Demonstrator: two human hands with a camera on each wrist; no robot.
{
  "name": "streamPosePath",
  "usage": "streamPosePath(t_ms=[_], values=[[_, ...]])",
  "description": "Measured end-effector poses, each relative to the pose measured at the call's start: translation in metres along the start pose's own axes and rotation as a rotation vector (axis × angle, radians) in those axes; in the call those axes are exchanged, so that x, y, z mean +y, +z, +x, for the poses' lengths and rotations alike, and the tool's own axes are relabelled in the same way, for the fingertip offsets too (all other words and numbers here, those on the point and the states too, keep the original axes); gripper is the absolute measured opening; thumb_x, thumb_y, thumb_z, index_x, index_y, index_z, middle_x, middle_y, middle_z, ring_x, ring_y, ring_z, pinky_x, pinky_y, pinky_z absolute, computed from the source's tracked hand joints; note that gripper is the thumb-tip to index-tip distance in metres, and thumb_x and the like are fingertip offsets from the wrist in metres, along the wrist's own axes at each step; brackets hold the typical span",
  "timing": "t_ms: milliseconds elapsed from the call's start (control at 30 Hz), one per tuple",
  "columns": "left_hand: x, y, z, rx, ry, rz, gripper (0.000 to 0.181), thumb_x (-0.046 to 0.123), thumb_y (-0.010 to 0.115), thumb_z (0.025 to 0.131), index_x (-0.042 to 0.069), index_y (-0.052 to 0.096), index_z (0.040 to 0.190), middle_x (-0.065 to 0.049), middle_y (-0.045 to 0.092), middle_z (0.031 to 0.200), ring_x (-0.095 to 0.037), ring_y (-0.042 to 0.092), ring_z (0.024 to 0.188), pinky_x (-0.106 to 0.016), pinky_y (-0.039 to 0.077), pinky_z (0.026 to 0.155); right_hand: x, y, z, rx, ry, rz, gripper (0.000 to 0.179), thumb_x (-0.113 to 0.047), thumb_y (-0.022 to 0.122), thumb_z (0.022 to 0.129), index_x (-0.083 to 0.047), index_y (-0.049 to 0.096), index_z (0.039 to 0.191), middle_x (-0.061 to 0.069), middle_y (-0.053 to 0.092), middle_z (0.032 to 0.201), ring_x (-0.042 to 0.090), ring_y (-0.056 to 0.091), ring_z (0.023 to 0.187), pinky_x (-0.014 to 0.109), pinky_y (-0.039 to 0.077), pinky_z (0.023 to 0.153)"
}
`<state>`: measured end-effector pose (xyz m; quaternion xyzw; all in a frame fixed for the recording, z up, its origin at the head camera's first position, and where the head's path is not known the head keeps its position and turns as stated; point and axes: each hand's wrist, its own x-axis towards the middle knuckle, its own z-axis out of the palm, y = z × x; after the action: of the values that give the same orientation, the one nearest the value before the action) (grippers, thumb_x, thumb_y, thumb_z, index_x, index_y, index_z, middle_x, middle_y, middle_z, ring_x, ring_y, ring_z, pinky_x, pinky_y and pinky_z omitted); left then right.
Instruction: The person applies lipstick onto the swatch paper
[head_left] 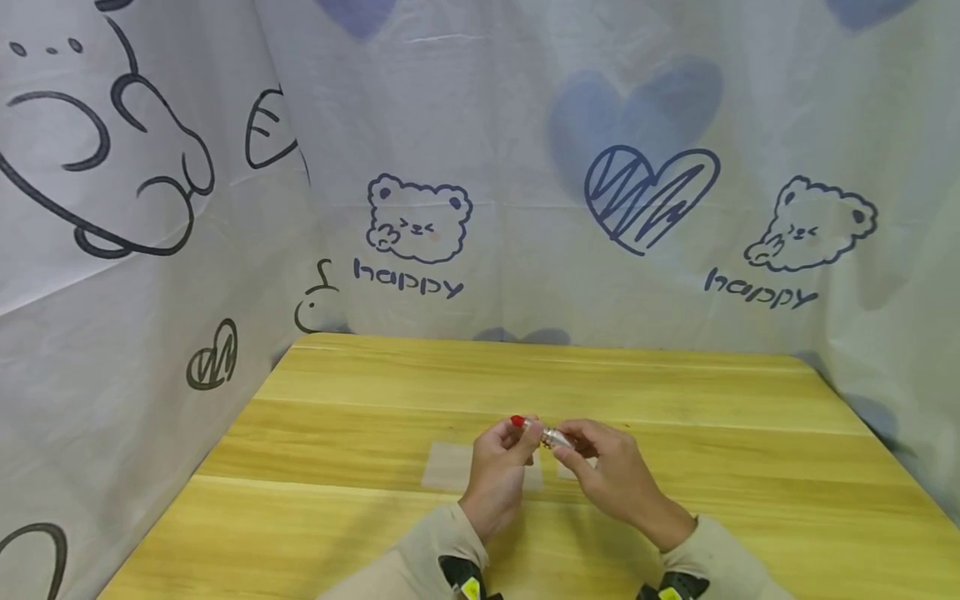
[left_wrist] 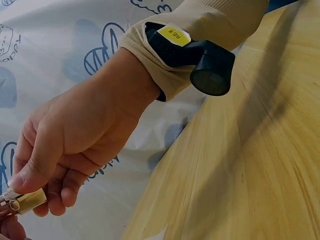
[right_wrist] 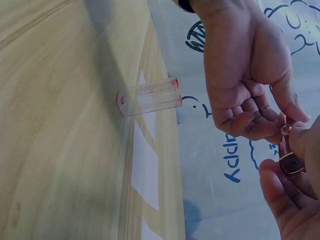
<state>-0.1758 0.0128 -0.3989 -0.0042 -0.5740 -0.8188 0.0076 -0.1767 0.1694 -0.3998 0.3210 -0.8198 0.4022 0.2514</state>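
Note:
Both hands meet over the table. My right hand [head_left: 618, 475] grips a small shiny metallic tube [head_left: 555, 438], its barrel gold in the left wrist view. In the right wrist view, the tube's dark end [right_wrist: 292, 164] shows a gold rim. My left hand [head_left: 501, 467] pinches a slim piece in line with the tube; its red tip [head_left: 517, 421] pokes out past the thumb. The fingers hide most of that piece, and I cannot tell whether it is joined to the tube. A small ring [left_wrist: 15, 205] sits between the hands.
A pale rectangular sheet [head_left: 446, 467] lies on the wood-grain table [head_left: 360, 375], partly behind my left hand. In the right wrist view, a clear plastic piece with pink-red ends [right_wrist: 150, 97] lies near white sheets [right_wrist: 144, 167]. Printed white curtains [head_left: 510, 275] surround the table.

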Motion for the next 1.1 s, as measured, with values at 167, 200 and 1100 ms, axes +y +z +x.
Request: streamPosePath(t_ms=[167,200,1100], values=[[0.000,-0.001,0.000,-0.007,-0.006,0.011,0.026,0.015,0.067,0.092,-0.006,0.064,0.107,-0.003,0.065,0.092,-0.012,0.056,0.081,-0.025,0.043,0.070,0.000,-0.002,0.000,-0.042,0.073,0.040,0.014,-0.003,0.070,0.088,-0.001,0.067,0.102,0.000,0.067,0.085,0.006,0.063,0.070,0.023,0.054,0.059],[0.000,-0.001,0.000,-0.010,-0.007,0.016,0.027,0.016,0.068,0.092,-0.006,0.064,0.107,-0.003,0.065,0.092,-0.012,0.056,0.081,-0.025,0.043,0.069,0.000,-0.003,0.001,-0.052,0.095,0.049,0.014,-0.005,0.070,0.089,-0.001,0.066,0.102,0.000,0.067,0.086,0.006,0.063,0.071,0.023,0.055,0.060],[0.019,-0.079,0.018,-0.252,-0.049,0.450,0.035,0.021,0.062,0.097,-0.005,0.056,0.120,-0.013,0.062,0.105,-0.030,0.060,0.095,-0.043,0.053,0.081,0.008,0.004,0.024,-0.108,0.408,0.250,0.020,-0.009,0.071,0.090,-0.001,0.064,0.106,0.005,0.063,0.091,0.014,0.055,0.070,0.025,0.048,0.059]])
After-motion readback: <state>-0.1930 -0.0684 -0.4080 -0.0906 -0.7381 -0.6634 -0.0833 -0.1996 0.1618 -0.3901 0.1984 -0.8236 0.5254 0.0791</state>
